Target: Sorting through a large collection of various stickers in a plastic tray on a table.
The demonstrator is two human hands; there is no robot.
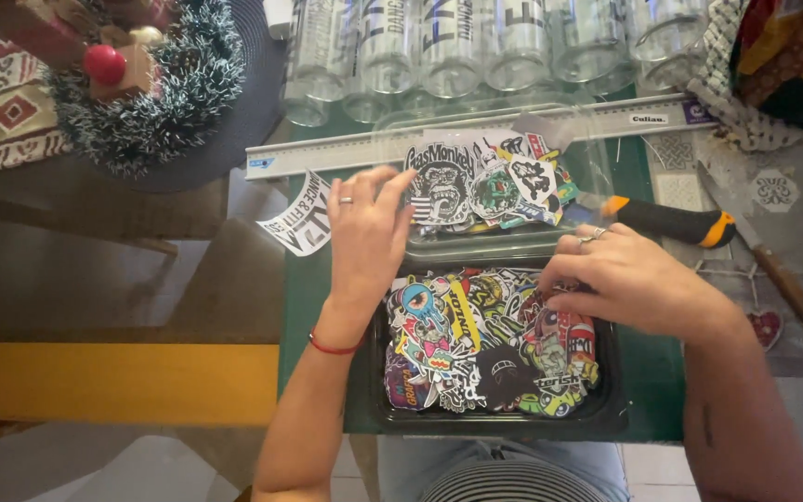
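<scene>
Left hand lies flat, fingers spread and released, grasping nothing, fingertips touching the stickers in the clear plastic lid, forearm running up from the lower edge. Right hand reaches in from the right, grip pinched on a sticker at the top edge of the black tray of stickers. Tray sits on the green mat on the tabletop just below the lid, long axis left-right.

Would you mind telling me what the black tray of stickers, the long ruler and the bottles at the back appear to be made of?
The black tray looks like thin glossy plastic: its rim shines and is softly rounded. The ruler seems to be brushed metal, probably aluminium, pale grey with a dull sheen. The bottles look like clear glass, see-through with bright glints, though clear plastic cannot be ruled out.
</scene>
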